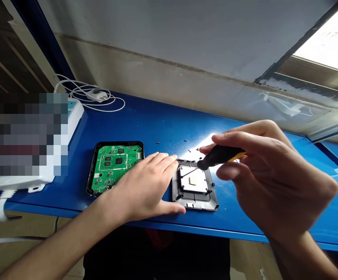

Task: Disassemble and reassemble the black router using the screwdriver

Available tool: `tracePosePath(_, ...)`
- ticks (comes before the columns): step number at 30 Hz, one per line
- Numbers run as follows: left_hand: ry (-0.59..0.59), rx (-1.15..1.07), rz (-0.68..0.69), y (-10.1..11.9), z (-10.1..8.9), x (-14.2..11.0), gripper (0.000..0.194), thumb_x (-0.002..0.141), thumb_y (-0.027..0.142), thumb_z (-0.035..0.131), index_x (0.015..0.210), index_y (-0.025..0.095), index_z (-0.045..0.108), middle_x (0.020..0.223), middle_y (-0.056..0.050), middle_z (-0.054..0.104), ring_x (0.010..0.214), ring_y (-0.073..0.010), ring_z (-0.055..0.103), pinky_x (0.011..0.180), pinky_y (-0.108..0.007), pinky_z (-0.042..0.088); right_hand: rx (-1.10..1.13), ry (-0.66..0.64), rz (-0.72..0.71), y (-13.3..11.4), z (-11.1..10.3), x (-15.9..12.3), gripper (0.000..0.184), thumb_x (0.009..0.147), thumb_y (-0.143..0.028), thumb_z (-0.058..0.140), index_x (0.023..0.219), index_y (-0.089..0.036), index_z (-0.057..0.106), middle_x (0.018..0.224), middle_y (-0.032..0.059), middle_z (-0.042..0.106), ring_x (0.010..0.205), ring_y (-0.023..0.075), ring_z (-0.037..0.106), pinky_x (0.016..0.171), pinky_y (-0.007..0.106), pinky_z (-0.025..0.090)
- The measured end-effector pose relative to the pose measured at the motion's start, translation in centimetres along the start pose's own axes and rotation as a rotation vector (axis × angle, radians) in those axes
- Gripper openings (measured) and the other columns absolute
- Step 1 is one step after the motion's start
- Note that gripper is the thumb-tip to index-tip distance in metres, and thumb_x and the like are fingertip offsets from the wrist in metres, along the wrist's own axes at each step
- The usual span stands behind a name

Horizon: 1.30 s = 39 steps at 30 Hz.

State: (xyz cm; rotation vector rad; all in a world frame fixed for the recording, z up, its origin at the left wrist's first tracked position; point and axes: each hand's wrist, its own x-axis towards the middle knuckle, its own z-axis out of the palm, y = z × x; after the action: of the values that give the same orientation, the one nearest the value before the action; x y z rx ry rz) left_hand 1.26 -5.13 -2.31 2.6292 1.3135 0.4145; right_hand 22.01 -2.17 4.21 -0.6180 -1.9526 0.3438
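Observation:
My right hand (262, 167) grips a screwdriver (219, 156) with a black and yellow handle. Its thin shaft slants down left over a white plate (193, 181), and the tip is near that plate's left edge. The plate sits inside a black plastic cover (196, 202) lying flat on the table. My left hand (154, 182) lies with fingers stretched along the cover's left side, thumb at its lower edge. Left of that hand is a black housing (90, 171) holding a green circuit board (118, 161), partly hidden by the hand.
Several small dark screws (185, 140) lie on the blue table (145, 116) behind the cover. A coiled white cable with a plug (98, 95) rests at the back left. A white device (75, 116) stands at the left, partly pixelated. A wall (157, 74) borders the table's back.

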Motion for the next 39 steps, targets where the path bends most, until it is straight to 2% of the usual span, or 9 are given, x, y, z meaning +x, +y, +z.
tracePosePath(2,0.001,-0.001,0.002,0.0,-0.1,0.0,0.098,0.085,0.072,0.073,0.150,0.001,0.052,0.157,-0.022,0.055,0.147,-0.0377,0.049,0.124,-0.049,0.040,-0.078,0.001,-0.014,-0.3,-0.2,0.1,0.044,0.084,-0.008,0.082,0.122,-0.030,0.078,0.102,0.0016,0.077,0.086,0.0201,0.075,0.064,0.036,0.065)
tracePosePath(8,-0.021,0.000,-0.004,0.0,0.1,0.1,0.099,0.087,0.075,0.068,0.152,0.002,0.050,0.160,-0.022,0.052,0.149,-0.0380,0.047,0.124,-0.050,0.039,-0.130,-0.069,0.033,-0.8,-0.7,-0.2,0.041,0.096,-0.009,0.065,0.130,-0.030,0.072,0.116,0.0023,0.080,0.093,0.0230,0.078,0.074,0.040,0.066)
tracePosePath(15,-0.019,-0.010,-0.016,-0.1,0.2,0.0,0.098,0.086,0.072,0.071,0.152,0.004,0.050,0.159,-0.021,0.053,0.149,-0.0386,0.047,0.123,-0.053,0.039,-0.085,-0.074,0.015,-0.9,-0.6,0.5,0.036,0.089,-0.009,0.077,0.120,-0.029,0.077,0.104,-0.0003,0.078,0.087,0.0168,0.076,0.068,0.031,0.065)
tracePosePath(21,0.004,-0.008,-0.001,-0.1,0.4,0.0,0.100,0.086,0.074,0.070,0.152,0.001,0.050,0.159,-0.023,0.052,0.148,-0.0390,0.048,0.123,-0.052,0.040,-0.059,-0.101,0.109,-0.8,-0.3,0.3,0.035,0.100,-0.011,0.059,0.130,-0.025,0.070,0.132,0.0008,0.075,0.101,0.0172,0.079,0.083,0.031,0.068)
tracePosePath(27,0.004,-0.016,-0.001,0.0,0.1,0.1,0.099,0.087,0.073,0.070,0.151,0.000,0.051,0.158,-0.023,0.054,0.148,-0.0386,0.048,0.124,-0.052,0.040,-0.123,-0.004,0.117,-0.7,0.0,0.8,0.025,0.090,-0.018,0.079,0.113,-0.028,0.079,0.099,-0.0005,0.080,0.081,0.0171,0.079,0.069,0.032,0.067)
tracePosePath(30,0.025,-0.024,0.012,-0.1,0.3,0.0,0.100,0.087,0.074,0.069,0.151,-0.001,0.051,0.158,-0.025,0.053,0.148,-0.0392,0.048,0.124,-0.053,0.040,-0.151,-0.018,0.137,-0.9,0.0,0.6,0.027,0.098,-0.016,0.066,0.120,-0.028,0.077,0.107,0.0001,0.083,0.087,0.0178,0.081,0.072,0.030,0.068)
tracePosePath(33,0.033,-0.017,0.014,-0.2,0.4,0.0,0.099,0.087,0.074,0.069,0.150,-0.001,0.052,0.157,-0.025,0.054,0.147,-0.0394,0.050,0.123,-0.053,0.041,-0.088,-0.030,0.126,-0.6,0.1,0.6,0.032,0.104,-0.016,0.052,0.122,-0.029,0.075,0.120,0.0019,0.079,0.097,0.0197,0.081,0.079,0.035,0.069)
tracePosePath(36,0.028,-0.006,0.013,-0.2,0.3,0.1,0.099,0.087,0.073,0.069,0.150,-0.001,0.052,0.156,-0.024,0.055,0.147,-0.0392,0.050,0.123,-0.052,0.041,-0.095,-0.005,0.107,-0.1,0.2,0.6,0.030,0.098,-0.021,0.068,0.125,-0.031,0.075,0.107,0.0033,0.076,0.090,0.0213,0.077,0.068,0.038,0.067)
tracePosePath(39,0.028,-0.006,0.012,-0.1,0.2,0.1,0.099,0.087,0.074,0.070,0.150,0.000,0.052,0.157,-0.023,0.055,0.147,-0.0391,0.050,0.123,-0.051,0.041,-0.143,0.007,0.099,-0.1,0.2,0.5,0.045,0.091,-0.019,0.077,0.134,-0.035,0.071,0.103,0.0016,0.076,0.087,0.0214,0.076,0.069,0.038,0.066)
